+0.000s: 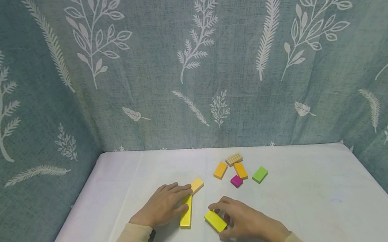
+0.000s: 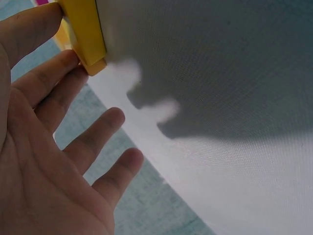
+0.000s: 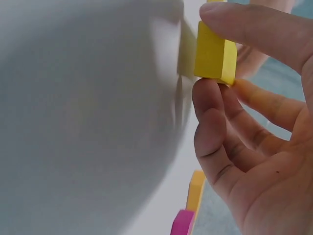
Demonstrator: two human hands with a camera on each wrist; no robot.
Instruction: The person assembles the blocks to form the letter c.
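A long yellow block (image 1: pixel 186 213) lies on the white cloth, its far end meeting a pale orange block (image 1: pixel 197 185). My left hand (image 1: pixel 167 204) rests at these two, thumb against the yellow block and fingers stretched toward the pale orange one. In the left wrist view the ring and little fingers (image 2: pixel 128 159) are spread away from the blocks. To the right, my right hand (image 1: pixel 243 220) pinches a shorter yellow block (image 1: pixel 215 221) between thumb and fingertips. The right wrist view shows that yellow block (image 3: pixel 210 54) gripped at its opposite ends, close over the cloth.
Farther back lie two orange blocks (image 1: pixel 220 170), a ridged wooden piece (image 1: pixel 234 159), a magenta block (image 1: pixel 237 181) and a green block (image 1: pixel 260 174). A blue-green leaf-patterned curtain (image 1: pixel 163 100) stands behind the white table cloth (image 1: pixel 313 187) and along both sides.
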